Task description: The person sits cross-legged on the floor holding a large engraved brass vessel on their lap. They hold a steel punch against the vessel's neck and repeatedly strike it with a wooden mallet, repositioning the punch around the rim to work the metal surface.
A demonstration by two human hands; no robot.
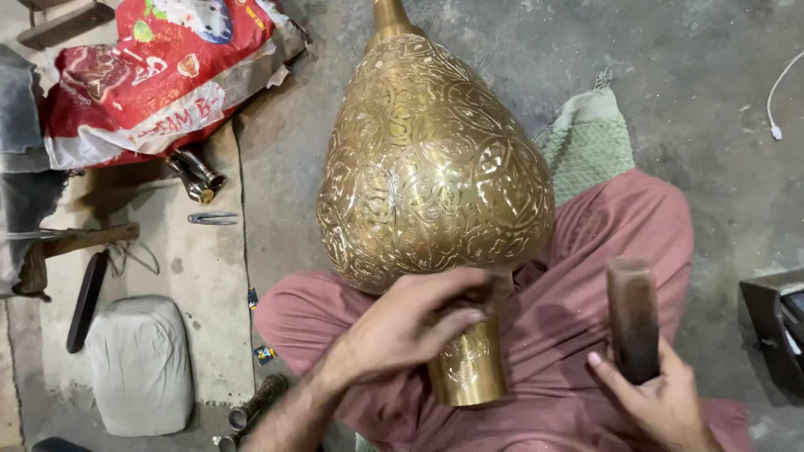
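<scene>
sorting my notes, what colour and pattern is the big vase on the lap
Golden brass vase, covered in engraved floral scrollwork; seen in the head view.

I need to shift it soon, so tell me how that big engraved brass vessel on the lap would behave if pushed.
The brass vessel is bulbous and lies on its side across the lap, so it would probably roll. It looks like stiff metal, likely heavy for its size. The left hand steadies it near the narrow neck; its polished, shiny surface may be slippery.

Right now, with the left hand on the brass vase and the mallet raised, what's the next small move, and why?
Probably bring the dark mallet in the right hand down toward the left hand, which presses at the engraved brass vase above its neck; the mallet is lifted clear, touching nothing.
</scene>
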